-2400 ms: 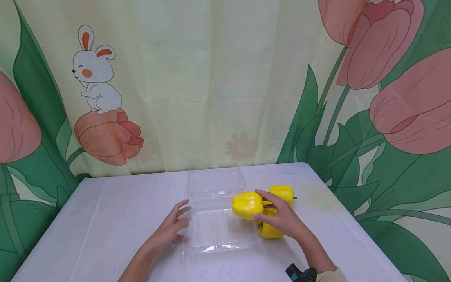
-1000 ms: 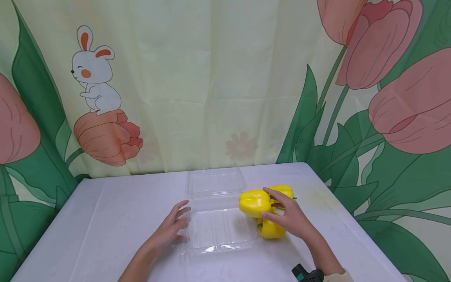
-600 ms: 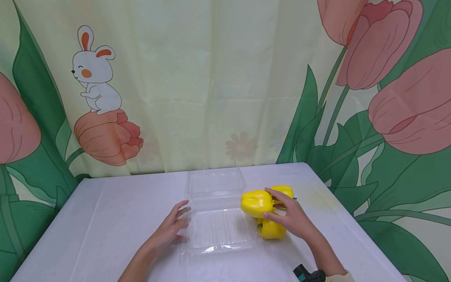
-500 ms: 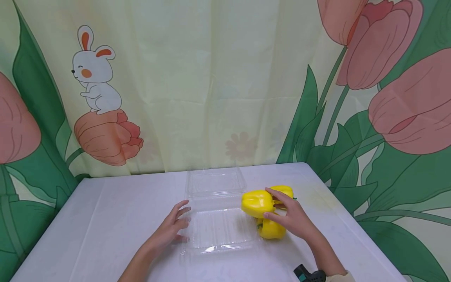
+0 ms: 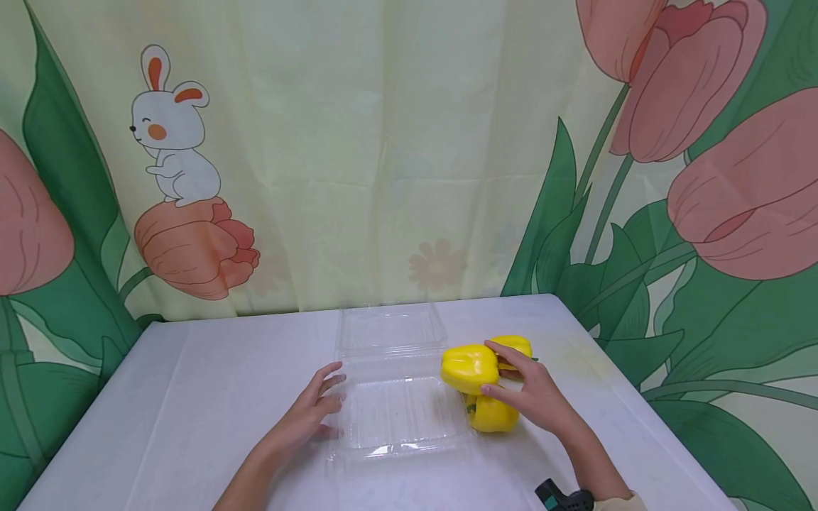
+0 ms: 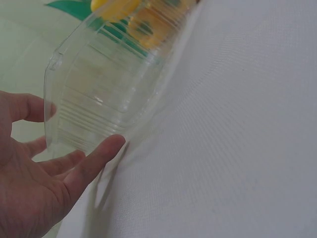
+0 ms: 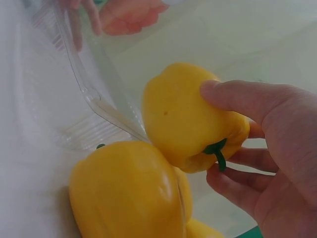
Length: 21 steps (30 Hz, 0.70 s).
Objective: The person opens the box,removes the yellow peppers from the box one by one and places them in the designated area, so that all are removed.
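Observation:
A yellow bell pepper with a green stem is held by my right hand, thumb and fingers on opposite sides, at the right edge of a clear plastic clamshell box. In the right wrist view the held pepper sits just above another yellow pepper; whether they touch I cannot tell. My left hand is at the box's left side, fingers spread. In the left wrist view, its fingertips are at the box wall, with no grip visible.
The box's lid lies folded back toward the curtain. Beyond my right hand is a yellow pepper, and a nearer one rests against the box's right side. A white cloth covers the table.
My right hand has shifted right with the pepper, from over the box to its right edge, slowing in the last half second. My left hand and the box have stayed put.

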Tool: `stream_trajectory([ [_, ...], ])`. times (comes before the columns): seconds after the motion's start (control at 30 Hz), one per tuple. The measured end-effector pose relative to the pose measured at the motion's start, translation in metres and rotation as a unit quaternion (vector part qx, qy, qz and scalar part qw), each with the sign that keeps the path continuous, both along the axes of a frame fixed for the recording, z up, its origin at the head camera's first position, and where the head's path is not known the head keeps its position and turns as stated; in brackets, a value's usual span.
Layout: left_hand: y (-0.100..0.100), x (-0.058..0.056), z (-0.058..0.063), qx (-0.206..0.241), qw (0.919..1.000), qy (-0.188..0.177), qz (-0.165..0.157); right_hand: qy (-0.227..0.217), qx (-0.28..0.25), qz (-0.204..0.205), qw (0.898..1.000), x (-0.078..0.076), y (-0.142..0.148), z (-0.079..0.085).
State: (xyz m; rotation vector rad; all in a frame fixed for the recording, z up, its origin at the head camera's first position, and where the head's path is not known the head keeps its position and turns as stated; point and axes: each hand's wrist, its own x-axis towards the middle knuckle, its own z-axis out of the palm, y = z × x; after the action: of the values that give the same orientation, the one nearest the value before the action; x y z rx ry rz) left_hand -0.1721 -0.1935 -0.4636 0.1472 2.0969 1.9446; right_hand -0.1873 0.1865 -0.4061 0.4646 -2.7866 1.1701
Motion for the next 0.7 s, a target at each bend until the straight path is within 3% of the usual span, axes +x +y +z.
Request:
stream_trajectory([
  [0.7,0.0001,-0.0013,-0.0009,-0.006,0.9999,-0.002,0.010,-0.005,-0.025,0.006,1.000,-0.0018,0.0070,0.0001],
])
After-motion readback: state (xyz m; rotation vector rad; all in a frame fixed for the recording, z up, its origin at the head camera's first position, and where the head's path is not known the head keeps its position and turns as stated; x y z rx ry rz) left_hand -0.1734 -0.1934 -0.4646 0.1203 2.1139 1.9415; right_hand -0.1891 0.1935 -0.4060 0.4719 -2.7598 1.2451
